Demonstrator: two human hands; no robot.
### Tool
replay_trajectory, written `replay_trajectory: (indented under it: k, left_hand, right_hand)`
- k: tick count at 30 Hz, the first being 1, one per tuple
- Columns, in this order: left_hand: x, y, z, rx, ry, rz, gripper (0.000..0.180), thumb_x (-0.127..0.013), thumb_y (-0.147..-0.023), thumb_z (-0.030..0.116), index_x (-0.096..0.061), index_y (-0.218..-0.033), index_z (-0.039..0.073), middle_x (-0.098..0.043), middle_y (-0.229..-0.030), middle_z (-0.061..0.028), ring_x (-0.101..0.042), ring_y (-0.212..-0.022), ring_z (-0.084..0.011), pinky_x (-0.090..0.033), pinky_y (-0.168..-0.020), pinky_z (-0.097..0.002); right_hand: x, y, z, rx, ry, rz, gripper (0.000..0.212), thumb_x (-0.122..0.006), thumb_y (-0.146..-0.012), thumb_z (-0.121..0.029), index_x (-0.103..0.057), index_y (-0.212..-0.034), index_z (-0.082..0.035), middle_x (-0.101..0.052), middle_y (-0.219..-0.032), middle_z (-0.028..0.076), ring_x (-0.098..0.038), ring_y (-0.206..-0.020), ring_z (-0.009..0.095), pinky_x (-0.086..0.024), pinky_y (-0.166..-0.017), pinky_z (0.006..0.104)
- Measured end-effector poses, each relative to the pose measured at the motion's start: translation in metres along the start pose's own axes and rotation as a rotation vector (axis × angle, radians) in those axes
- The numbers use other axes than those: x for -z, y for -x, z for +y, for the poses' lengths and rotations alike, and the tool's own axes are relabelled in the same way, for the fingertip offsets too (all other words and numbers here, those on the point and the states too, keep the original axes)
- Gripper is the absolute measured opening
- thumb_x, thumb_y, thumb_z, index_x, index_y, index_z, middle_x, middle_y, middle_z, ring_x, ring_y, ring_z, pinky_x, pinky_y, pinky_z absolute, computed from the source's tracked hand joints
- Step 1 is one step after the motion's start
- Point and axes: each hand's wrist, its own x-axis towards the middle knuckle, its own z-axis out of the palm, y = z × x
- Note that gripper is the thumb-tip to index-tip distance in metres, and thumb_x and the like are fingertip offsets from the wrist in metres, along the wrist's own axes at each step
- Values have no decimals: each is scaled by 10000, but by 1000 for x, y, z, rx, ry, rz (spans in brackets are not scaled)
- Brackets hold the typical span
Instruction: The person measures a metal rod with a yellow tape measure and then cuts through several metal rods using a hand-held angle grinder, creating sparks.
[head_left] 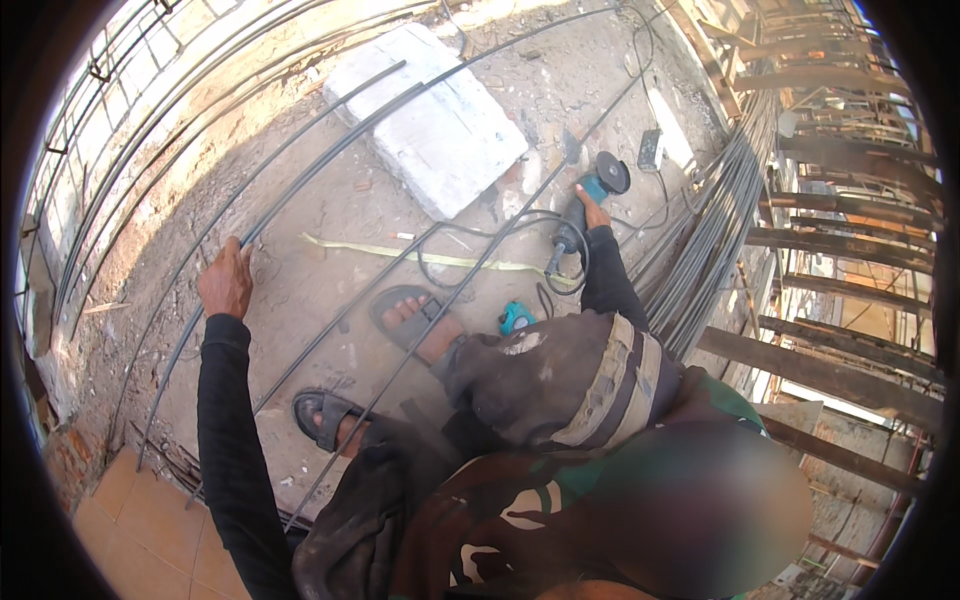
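Seemingly for steadiness, left hand [226, 285] grips steel rods [372, 122] | white slab [450, 165] beneath, perhaps as prop | right hand [592, 209] wraps grinder [572, 222] body, likely for control

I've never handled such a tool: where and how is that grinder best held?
Probably take the grinder by its slim dark body, coming from the right, where the right hand is: that body runs back toward the person from the disc.

Rods [385, 108]: matt metal, dull
Grinder [573, 214]: smooth plastic body
Block [450, 150]: chalky, rough, matt
Planks [840, 250]: rough, matt wood
Sleeve [235, 420]: matt cloth
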Motion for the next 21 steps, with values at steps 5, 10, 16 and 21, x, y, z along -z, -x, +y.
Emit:
replay_trajectory:
  k: [5,10,16,21]
  left_hand:
    - [10,4,-2,18,10,-11,251,-516,-965,321,-474,-936,76,-650,-830,-152,-646,-706,-376,-497,-560,-471]
    - [4,4,-9,-5,26,-3,275,-525,-956,334,-469,-906,69,-644,-783,-177,-643,-697,-386,-494,-575,-480]
    - [10,-1,-3,-2,52,-6,313,-509,-963,369,-508,-904,61,-646,-748,-187,-644,-685,-379,-492,-582,-473]
    - [16,-3,3,45,72,-42,332,-532,-943,395,-538,-933,63,-661,-773,-184,-654,-684,-374,-504,-583,-468]
  right_hand:
    - [-13,41,-31,31,438,158,986,-715,-581,-669,-613,-1134,142,-616,-1170,303,-590,-1125,391,-443,-966,402]
    - [-19,61,-37,32,516,208,975,-702,-586,-689,-633,-1093,141,-621,-1144,321,-590,-1126,410,-437,-975,421]
    - [-22,52,-25,58,550,195,1035,-669,-631,-756,-601,-1145,140,-585,-1203,333,-579,-1148,402,-447,-969,422]
    - [-32,118,-63,133,598,664,779,-631,-767,-672,-586,-1091,35,-584,-1119,240,-596,-1051,390,-461,-893,459]
